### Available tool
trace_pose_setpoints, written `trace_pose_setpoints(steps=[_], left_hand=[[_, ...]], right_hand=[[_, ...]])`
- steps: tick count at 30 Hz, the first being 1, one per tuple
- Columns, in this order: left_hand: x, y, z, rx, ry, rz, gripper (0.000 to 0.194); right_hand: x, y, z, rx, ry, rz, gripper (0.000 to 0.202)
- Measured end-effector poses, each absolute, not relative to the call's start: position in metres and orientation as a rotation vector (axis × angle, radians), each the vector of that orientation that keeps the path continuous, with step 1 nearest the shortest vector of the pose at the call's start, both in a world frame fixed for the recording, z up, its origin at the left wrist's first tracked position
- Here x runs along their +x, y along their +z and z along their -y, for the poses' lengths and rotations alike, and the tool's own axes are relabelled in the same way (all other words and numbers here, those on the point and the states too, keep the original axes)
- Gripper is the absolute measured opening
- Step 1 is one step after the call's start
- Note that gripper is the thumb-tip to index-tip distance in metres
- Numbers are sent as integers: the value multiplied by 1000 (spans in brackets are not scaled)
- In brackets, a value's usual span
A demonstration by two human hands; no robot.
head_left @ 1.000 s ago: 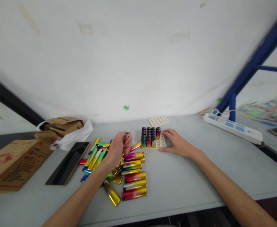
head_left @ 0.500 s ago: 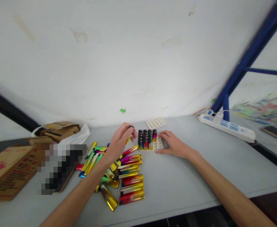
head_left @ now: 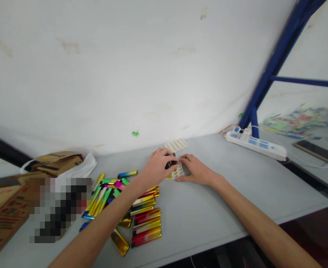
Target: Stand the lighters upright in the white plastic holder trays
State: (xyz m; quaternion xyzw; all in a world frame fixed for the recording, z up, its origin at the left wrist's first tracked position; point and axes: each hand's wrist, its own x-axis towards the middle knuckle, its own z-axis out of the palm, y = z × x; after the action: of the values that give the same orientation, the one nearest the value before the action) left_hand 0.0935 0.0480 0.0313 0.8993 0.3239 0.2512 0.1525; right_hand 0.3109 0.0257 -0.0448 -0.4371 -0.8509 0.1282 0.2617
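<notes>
My left hand (head_left: pixel 158 163) reaches over the white holed tray (head_left: pixel 178 171), its fingers curled down onto the black-topped lighters (head_left: pixel 172 162) standing there. It pinches a lighter that is mostly hidden by the fingers. At the tray's right edge is my right hand (head_left: pixel 195 170), thumb and fingers apart, touching the tray's side. Several shiny coloured lighters (head_left: pixel 147 220) lie in a column in front of the tray. A looser heap of lighters (head_left: pixel 99 197) lies to the left, partly behind my left forearm.
Behind the tray lies a second white holed tray (head_left: pixel 176 144). A white power strip (head_left: pixel 255 144) with plugs is at the back right, near a blue metal frame (head_left: pixel 260 89). Cardboard boxes (head_left: pixel 9 212) and a white bag (head_left: pixel 87 165) stand at the left.
My left hand has moved right with the lighter, from beside the standing lighters to over them. My right hand stays at the tray's edge. The whole view has shifted slightly.
</notes>
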Motion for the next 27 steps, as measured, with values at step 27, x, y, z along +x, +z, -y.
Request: trace_pose_setpoints(steps=[27], left_hand=[[-84, 8, -79, 2356, 582, -1506, 45]], right_hand=[[311, -44, -23, -1209, 356, 2309, 67]])
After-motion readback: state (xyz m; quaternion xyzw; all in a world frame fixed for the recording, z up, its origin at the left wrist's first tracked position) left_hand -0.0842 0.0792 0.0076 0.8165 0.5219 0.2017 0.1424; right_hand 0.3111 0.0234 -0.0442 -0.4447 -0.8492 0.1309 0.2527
